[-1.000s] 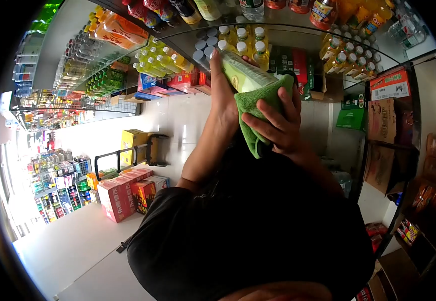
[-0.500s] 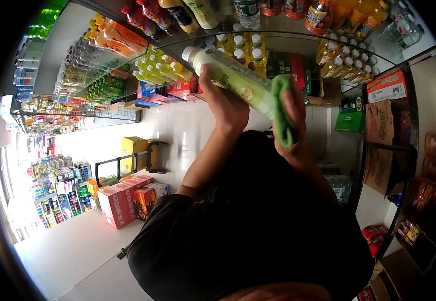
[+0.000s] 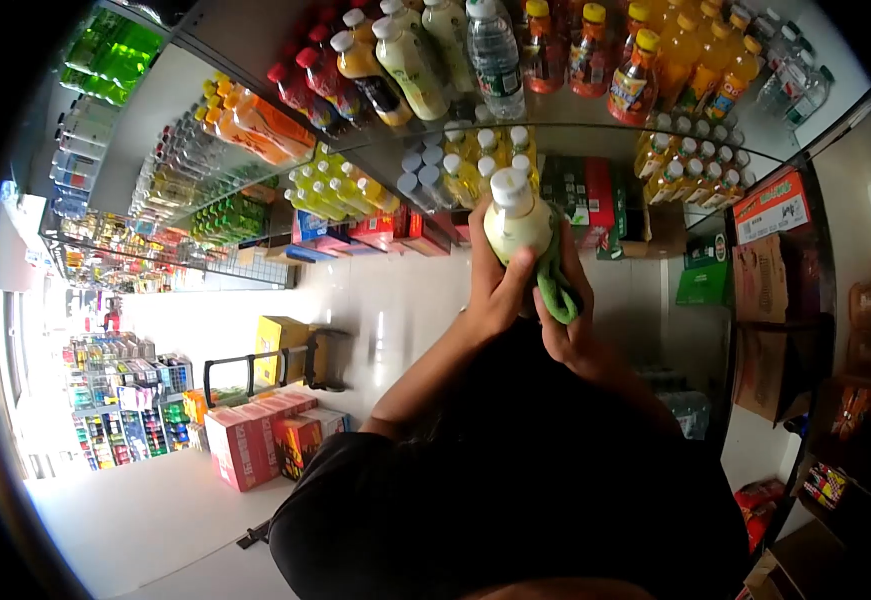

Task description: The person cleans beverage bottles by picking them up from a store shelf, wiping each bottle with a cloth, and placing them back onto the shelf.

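Between my hands is a pale green drink bottle [image 3: 521,225] with a white cap, its capped end tilted up toward the camera. My left hand [image 3: 498,290] wraps round the bottle from the left, thumb lying across its front. On the other side my right hand [image 3: 570,305] presses a folded green cloth [image 3: 555,290] against the bottle. The lower end of the bottle is hidden behind the hands and cloth. Just beyond the cap stand bottles of yellow drink [image 3: 463,178] with white caps, on a lower shelf.
A glass shelf ahead carries similar pale bottles [image 3: 407,75], a clear water bottle [image 3: 495,65] and orange drinks [image 3: 720,65]. Cartons [image 3: 773,205] are stacked on the right. Left are pink boxes [image 3: 240,445] on a white counter [image 3: 135,510] and a black-handled cart [image 3: 255,365].
The bottle has turned from lying slantwise to pointing its cap toward the camera. Both hands have come closer together and lower, with the cloth now beside the bottle. The shelves show more fully.
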{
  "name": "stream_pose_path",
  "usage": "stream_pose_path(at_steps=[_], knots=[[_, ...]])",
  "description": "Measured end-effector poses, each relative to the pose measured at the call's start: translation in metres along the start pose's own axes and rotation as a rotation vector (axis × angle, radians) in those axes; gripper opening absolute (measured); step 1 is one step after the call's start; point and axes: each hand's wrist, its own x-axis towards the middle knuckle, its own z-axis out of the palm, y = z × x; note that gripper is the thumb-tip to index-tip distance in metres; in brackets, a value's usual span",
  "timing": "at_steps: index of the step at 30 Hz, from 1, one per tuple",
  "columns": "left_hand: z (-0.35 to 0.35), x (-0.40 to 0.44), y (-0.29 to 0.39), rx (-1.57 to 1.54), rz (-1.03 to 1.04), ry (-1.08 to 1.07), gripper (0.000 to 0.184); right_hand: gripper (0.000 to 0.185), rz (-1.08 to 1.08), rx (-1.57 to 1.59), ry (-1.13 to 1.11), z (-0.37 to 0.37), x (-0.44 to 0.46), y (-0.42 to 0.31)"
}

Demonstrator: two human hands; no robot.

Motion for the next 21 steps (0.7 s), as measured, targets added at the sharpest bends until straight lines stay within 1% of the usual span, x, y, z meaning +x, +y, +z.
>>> stream_pose_path(at_steps=[1,2,3,4,5,6,8,9,10,12,13,14,15,16,17,18,20,21], knots=[[0.0,-0.003,-0.003,0.008,-0.045,-0.021,0.07,0.066,-0.01,-0.004,-0.002,-0.003,0.001,0.003],[0.003,-0.008,-0.009,0.005,-0.035,-0.018,0.07,0.065,-0.061,-0.119,0.031,-0.006,0.002,0.007],[0.006,-0.013,-0.017,0.059,-0.046,-0.061,0.069,0.064,-0.114,-0.231,0.064,-0.009,0.005,0.009],[0.01,-0.016,-0.024,0.117,-0.057,-0.101,0.068,0.064,-0.125,-0.231,0.055,-0.01,0.009,0.01],[0.01,-0.017,-0.029,0.148,-0.053,-0.114,0.074,0.062,-0.141,-0.161,0.096,-0.009,0.012,0.01],[0.01,-0.017,-0.033,0.153,-0.043,-0.11,0.074,0.062,-0.157,-0.088,0.139,-0.009,0.017,0.011],[0.006,-0.014,-0.042,0.023,-0.159,-0.004,0.075,0.054,-0.396,-0.252,-0.027,-0.014,0.029,0.011],[-0.002,-0.012,-0.047,0.092,-0.095,-0.011,0.076,0.053,-0.355,-0.351,-0.066,-0.012,0.019,0.008],[0.001,-0.014,-0.036,-0.193,-0.189,0.051,0.061,0.052,-0.318,-0.453,-0.108,-0.009,0.008,0.004],[0.001,-0.003,-0.015,-0.381,-0.361,0.212,0.061,0.051,-0.339,-0.473,-0.261,-0.018,0.004,0.006],[-0.004,0.0,-0.019,-0.285,-0.293,0.208,0.058,0.055,-0.363,-0.54,-0.278,-0.022,0.003,0.013],[-0.004,0.003,-0.021,-0.288,-0.268,0.224,0.058,0.055,-0.385,-0.537,-0.297,-0.018,0.005,0.02],[-0.004,0.004,-0.021,-0.23,-0.209,0.198,0.056,0.057,-0.295,-0.393,-0.086,-0.008,0.008,0.025],[-0.004,0.004,-0.02,-0.168,-0.156,0.174,0.054,0.058,-0.241,-0.314,0.005,-0.005,0.006,0.025],[-0.003,0.005,-0.018,-0.126,-0.17,0.219,0.054,0.059,-0.193,-0.228,0.099,-0.002,0.004,0.024],[-0.005,0.009,-0.009,-0.119,-0.163,0.236,0.054,0.057,-0.233,-0.361,-0.051,-0.006,0.0,0.02],[-0.006,0.023,0.008,-0.19,-0.297,0.341,0.055,0.056,-0.328,-0.646,-0.346,-0.02,-0.007,0.014],[-0.012,0.026,0.002,-0.219,-0.288,0.344,0.056,0.054,-0.323,-0.697,-0.402,-0.021,-0.01,0.014]])
